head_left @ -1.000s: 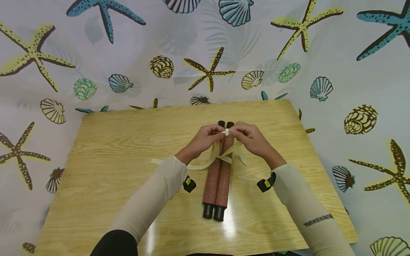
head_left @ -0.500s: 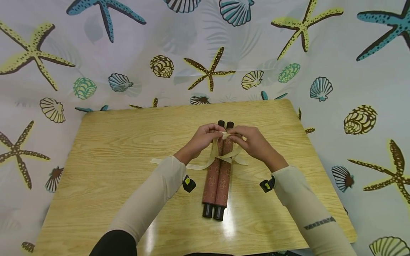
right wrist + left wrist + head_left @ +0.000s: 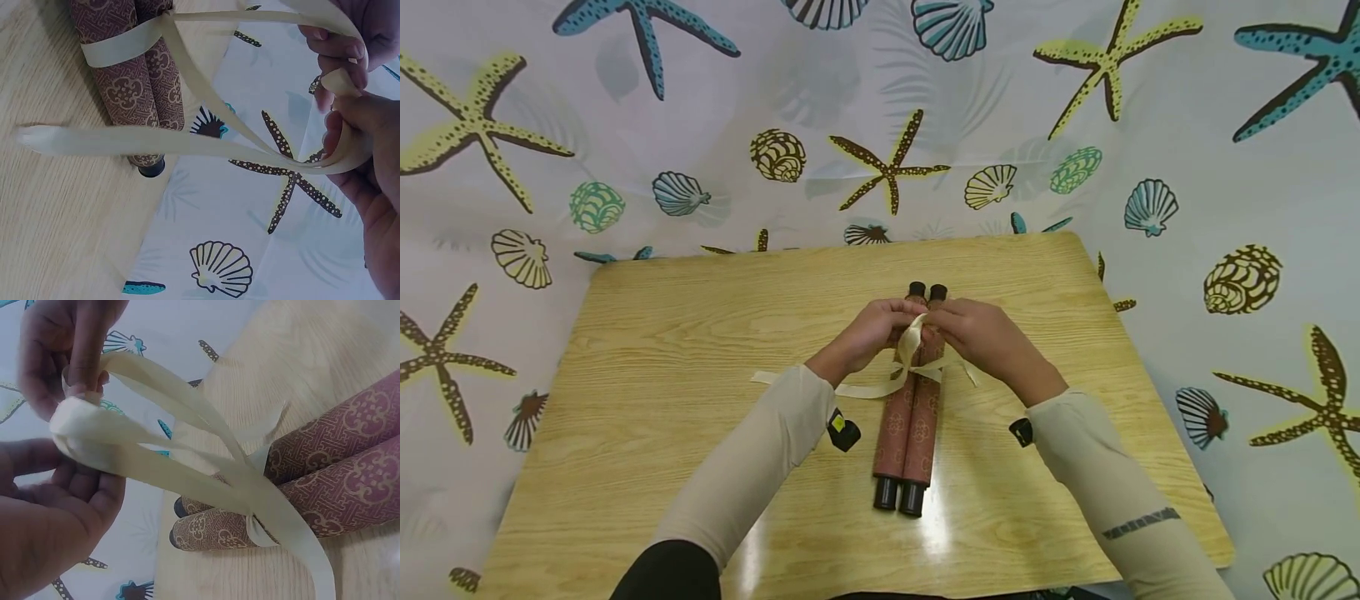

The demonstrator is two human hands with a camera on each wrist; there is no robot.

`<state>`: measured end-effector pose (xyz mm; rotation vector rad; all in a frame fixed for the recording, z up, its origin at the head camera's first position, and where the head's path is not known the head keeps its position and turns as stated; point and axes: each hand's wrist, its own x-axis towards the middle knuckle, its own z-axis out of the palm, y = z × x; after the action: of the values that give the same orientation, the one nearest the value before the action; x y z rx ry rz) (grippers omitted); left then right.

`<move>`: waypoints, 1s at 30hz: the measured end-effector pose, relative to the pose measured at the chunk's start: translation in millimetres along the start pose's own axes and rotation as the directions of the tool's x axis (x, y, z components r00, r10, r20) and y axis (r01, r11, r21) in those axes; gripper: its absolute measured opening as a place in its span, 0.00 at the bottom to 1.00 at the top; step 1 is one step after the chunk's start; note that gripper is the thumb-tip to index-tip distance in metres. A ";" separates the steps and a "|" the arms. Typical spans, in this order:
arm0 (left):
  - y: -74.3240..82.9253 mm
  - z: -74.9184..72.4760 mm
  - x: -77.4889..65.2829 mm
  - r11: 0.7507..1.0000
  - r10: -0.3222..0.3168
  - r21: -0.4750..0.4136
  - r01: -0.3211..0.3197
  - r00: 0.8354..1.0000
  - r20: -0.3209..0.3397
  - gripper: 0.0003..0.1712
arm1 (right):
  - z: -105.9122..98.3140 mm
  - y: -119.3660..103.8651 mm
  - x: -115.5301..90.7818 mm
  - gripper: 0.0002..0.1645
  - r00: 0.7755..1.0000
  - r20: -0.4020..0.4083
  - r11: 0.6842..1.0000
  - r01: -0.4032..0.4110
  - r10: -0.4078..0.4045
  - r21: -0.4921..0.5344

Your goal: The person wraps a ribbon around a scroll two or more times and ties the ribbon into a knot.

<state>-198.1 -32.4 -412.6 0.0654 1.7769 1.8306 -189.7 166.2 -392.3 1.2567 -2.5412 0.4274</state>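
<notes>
Two reddish-brown patterned scroll rolls (image 3: 907, 433) with black end knobs lie side by side on the table. A cream ribbon (image 3: 910, 343) is wrapped round both at their far half and crosses on top. My left hand (image 3: 867, 332) holds a loop of the ribbon (image 3: 156, 469) raised above the far ends of the rolls. Close beside it, my right hand (image 3: 988, 333) pinches another part of the ribbon (image 3: 356, 140). In the left wrist view the fingertips of both hands nearly meet at the loop. Some fingertips are hidden behind ribbon.
The wooden table (image 3: 685, 350) spreads out round the rolls. One loose ribbon tail (image 3: 767, 377) lies to their left on the tabletop. Behind the table hangs a white cloth (image 3: 820, 92) printed with starfish and shells.
Both hands have come closer together and slightly nearer to me. The right hand has turned over inward, and a ribbon loop now stands up in front of the fingers. The rolls have not moved.
</notes>
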 end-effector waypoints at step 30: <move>-9.0 -6.1 2.3 0.998 -0.027 0.063 0.024 0.999 0.040 0.08 | 7.7 8.2 -8.2 0.09 0.984 -0.177 0.999 0.029 -0.023 0.029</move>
<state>-199.4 -37.4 -422.4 0.1032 1.7981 1.7437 -192.3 173.9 -403.5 1.2042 -2.3764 0.5498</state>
